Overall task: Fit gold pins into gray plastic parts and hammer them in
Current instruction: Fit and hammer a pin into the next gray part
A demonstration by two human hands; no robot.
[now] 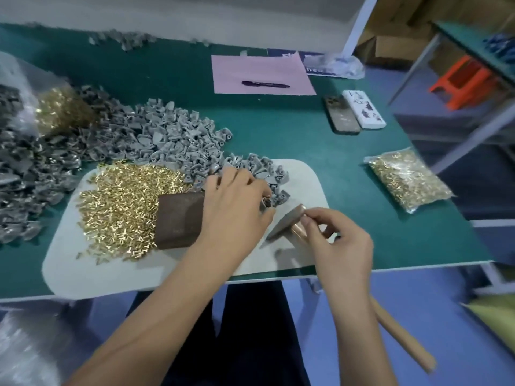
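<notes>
Hidden under the left hand (234,207): the right end of the brown block (178,218) and most of the gray part (264,203) pinched there. Covered by the right hand (337,243): the middle of the hammer (284,222) handle. Cut off at the left edge: a blurred bag of gray parts (11,107). Illegible: print on the white box (363,108).

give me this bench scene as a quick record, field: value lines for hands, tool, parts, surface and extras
left hand: holds a gray plastic part at the brown block
right hand: grips the hammer close to its head
loose gold pins: heaped on the white mat, left of the block
gray plastic parts: piled behind the pins
bagged pins: on the green table, right
extras: pen on pink paper; two phones
</notes>
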